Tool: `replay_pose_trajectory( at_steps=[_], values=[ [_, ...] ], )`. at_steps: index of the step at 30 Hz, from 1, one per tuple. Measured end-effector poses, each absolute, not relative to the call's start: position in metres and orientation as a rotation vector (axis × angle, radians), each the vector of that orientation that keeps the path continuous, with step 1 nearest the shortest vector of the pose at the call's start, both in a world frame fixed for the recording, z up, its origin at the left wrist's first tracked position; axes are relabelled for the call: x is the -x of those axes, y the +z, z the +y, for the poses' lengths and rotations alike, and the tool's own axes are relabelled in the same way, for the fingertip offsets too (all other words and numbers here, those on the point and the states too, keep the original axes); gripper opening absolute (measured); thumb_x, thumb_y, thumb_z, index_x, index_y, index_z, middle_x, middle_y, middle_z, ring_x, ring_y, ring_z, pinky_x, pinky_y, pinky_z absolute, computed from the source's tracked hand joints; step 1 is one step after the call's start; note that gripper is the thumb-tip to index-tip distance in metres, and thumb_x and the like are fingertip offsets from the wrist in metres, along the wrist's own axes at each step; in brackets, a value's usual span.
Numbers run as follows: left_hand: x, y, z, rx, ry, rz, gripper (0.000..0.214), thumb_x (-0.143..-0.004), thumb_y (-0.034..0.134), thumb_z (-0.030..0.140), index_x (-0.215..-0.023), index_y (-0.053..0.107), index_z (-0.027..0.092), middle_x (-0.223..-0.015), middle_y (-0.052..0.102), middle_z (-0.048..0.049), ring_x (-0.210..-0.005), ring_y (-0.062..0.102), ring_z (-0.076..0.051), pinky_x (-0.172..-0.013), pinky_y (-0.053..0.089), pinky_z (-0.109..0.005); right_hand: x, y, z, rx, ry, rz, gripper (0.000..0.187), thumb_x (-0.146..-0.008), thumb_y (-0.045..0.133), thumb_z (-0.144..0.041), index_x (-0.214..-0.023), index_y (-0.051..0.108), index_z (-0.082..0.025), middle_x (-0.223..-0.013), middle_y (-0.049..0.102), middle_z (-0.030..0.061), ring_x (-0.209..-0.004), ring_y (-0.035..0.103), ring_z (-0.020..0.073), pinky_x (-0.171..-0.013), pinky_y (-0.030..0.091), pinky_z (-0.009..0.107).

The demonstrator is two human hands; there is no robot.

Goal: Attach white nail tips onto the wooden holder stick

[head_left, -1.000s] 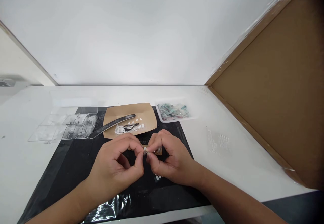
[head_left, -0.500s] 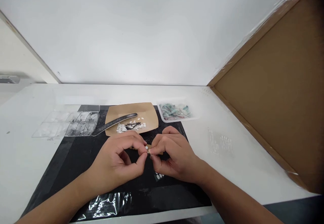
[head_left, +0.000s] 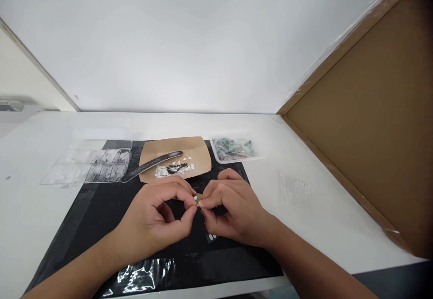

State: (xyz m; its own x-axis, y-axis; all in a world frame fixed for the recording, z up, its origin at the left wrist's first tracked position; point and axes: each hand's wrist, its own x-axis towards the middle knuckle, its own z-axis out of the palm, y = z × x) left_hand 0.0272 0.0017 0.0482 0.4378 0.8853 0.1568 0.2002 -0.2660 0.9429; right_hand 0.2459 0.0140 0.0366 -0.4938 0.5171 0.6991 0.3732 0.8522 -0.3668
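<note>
Left hand [head_left: 151, 211] is pinching a tiny pale piece [head_left: 198, 206] above the black mat [head_left: 101, 218]; right hand [head_left: 235, 206] is meeting it by the fingertips, grip unclear. Probably working it finely, the next move calling for steady pressure. Versus a second ago, opposing fingertips are sitting closer together.

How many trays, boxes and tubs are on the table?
3: clear divided box at left, brown tray in the middle, white tub right of it. The left hand or right hand could hide another.
</note>
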Motion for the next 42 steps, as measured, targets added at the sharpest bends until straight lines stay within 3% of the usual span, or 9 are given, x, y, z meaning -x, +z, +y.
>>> replay_pose_trajectory(
  at_steps=[4,8,17,26,42],
  values=[
    [-0.027,0.048,0.002,-1.748,0.891,0.958,0.006,-0.086,0.07,0.015,-0.085,0.075,0.017,-0.098,0.07,-0.0066,-0.061,0.061,-0.008,-0.039,0.047,-0.012,-0.246,0.037,0.014,0.652,0.167,-2.159,0.026,-0.087,0.066,-0.005,-0.098,0.052,-0.024,-0.075,0.07,-0.0068,-0.063,0.066,0.0092,-0.07,0.038,0.031],
    [-0.029,0.049,0.004,-1.795,0.896,0.977,0.007,-0.083,0.07,0.013,-0.082,0.073,0.018,-0.095,0.07,-0.0076,-0.079,0.069,-0.016,-0.04,0.042,-0.01,-0.246,0.036,0.012,0.672,0.174,-2.183,0.026,-0.087,0.064,-0.006,-0.097,0.05,-0.026,-0.078,0.072,-0.007,-0.063,0.066,0.0099,-0.069,0.038,0.032],
    [-0.031,0.047,0.001,-1.783,0.903,0.973,0.011,-0.076,0.068,0.008,-0.078,0.069,0.019,-0.095,0.071,-0.0069,-0.087,0.072,-0.019,-0.043,0.048,-0.011,-0.247,0.035,0.011,0.637,0.202,-2.213,0.026,-0.085,0.065,-0.008,-0.097,0.05,-0.025,-0.079,0.072,-0.0069,-0.065,0.067,0.0093,-0.071,0.038,0.032],
    [-0.037,0.048,-0.003,-1.776,0.962,1.065,0.011,-0.071,0.066,0.007,-0.072,0.067,0.018,-0.086,0.071,-0.0053,-0.076,0.07,-0.016,-0.041,0.046,-0.011,-0.243,0.026,0.013,0.625,0.333,-2.164,0.021,-0.087,0.065,-0.011,-0.097,0.052,-0.025,-0.077,0.07,-0.0073,-0.066,0.068,0.0094,-0.075,0.039,0.032],
    [-0.036,0.051,-0.004,-1.771,0.972,1.092,0.009,-0.074,0.066,0.01,-0.072,0.067,0.019,-0.085,0.072,-0.0051,-0.079,0.072,-0.018,-0.043,0.046,-0.014,-0.24,0.025,0.012,0.65,0.563,-2.087,0.02,-0.087,0.068,-0.012,-0.096,0.056,-0.025,-0.077,0.069,-0.0074,-0.07,0.07,0.0107,-0.081,0.042,0.031]
  ],
)
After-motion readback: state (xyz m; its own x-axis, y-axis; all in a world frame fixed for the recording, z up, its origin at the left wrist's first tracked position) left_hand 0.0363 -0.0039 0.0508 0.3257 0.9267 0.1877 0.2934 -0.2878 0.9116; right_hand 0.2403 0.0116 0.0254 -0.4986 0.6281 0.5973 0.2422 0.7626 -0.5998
